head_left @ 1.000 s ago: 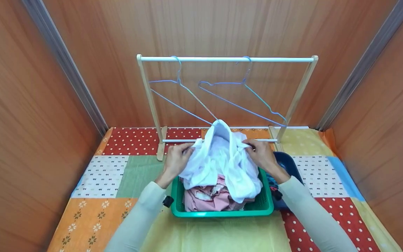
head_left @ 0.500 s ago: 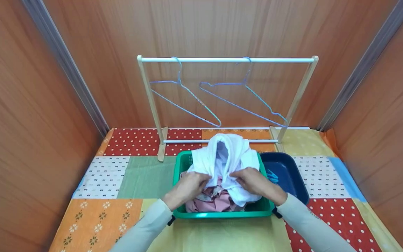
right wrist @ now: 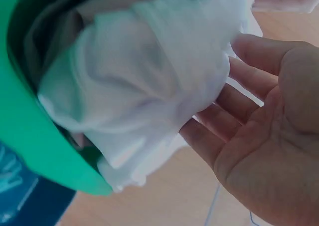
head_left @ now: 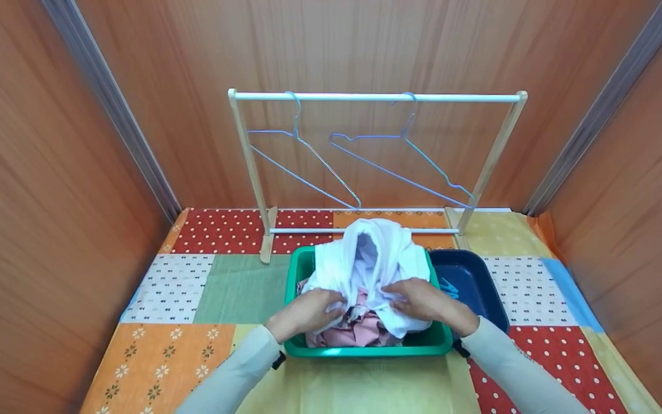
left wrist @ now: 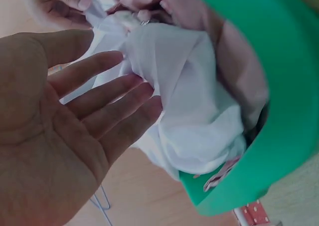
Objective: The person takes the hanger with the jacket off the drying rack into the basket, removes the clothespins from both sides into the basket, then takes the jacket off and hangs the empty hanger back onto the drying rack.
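Note:
A white garment lies heaped in the green basket, its opening standing up toward the rack. Beneath its front edge shows pink clothing. On the garment's near left part rests my left hand; in the left wrist view its fingers are fairly straight and spread against the white cloth. My right hand touches the near right part. The right wrist view shows its fingers loosely bent along the fabric without gripping it. The garment's underside is hidden.
Behind the basket stands a rack with a left hanger and a right hanger on its top bar. A navy basin with blue clips sits right of the basket. Patchwork cloth covers the surface between wooden walls.
Both hands have come down and nearer with the white garment, from holding it up by its sides to laying it in the basket. Their pinch on it has since loosened.

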Demonstrator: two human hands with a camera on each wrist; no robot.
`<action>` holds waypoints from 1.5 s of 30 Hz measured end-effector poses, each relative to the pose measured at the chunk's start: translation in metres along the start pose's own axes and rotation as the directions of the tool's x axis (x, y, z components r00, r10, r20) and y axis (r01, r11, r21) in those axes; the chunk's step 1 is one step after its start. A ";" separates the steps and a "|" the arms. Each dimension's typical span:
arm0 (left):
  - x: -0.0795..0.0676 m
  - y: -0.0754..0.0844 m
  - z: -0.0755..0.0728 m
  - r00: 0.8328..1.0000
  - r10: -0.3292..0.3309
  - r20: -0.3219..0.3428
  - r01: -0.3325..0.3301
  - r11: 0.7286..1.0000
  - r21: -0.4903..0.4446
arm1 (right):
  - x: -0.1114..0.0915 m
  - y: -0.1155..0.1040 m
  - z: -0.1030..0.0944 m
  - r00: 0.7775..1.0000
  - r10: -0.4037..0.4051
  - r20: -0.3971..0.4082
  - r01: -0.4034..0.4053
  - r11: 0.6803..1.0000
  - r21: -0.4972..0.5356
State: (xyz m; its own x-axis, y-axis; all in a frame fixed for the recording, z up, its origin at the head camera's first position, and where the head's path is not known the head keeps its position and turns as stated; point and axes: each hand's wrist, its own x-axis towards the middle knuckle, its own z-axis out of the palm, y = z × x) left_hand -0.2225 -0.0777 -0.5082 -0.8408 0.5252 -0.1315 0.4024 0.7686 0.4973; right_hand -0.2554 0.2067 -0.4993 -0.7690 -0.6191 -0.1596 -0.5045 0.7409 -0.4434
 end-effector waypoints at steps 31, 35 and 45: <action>0.096 -0.064 -0.057 0.956 -0.284 -0.069 0.251 0.918 -0.306 | 0.093 0.074 -0.048 0.916 0.365 -0.165 -0.312 0.909 0.278; 0.103 -0.067 -0.050 0.964 -0.262 -0.044 0.244 0.939 -0.240 | 0.099 0.076 -0.039 0.906 0.404 -0.125 -0.356 0.889 0.289; 0.111 -0.066 -0.039 0.961 -0.265 -0.073 0.257 0.961 -0.104 | 0.106 0.076 -0.032 0.892 0.445 -0.081 -0.407 0.868 0.284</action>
State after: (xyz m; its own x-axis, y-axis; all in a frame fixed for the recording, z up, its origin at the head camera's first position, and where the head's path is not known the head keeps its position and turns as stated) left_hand -0.3563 -0.0846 -0.5223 -0.9415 0.2744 -0.1958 0.1328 0.8358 0.5327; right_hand -0.3880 0.2058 -0.5213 -0.9421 -0.2017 -0.2680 -0.0137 0.8215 -0.5701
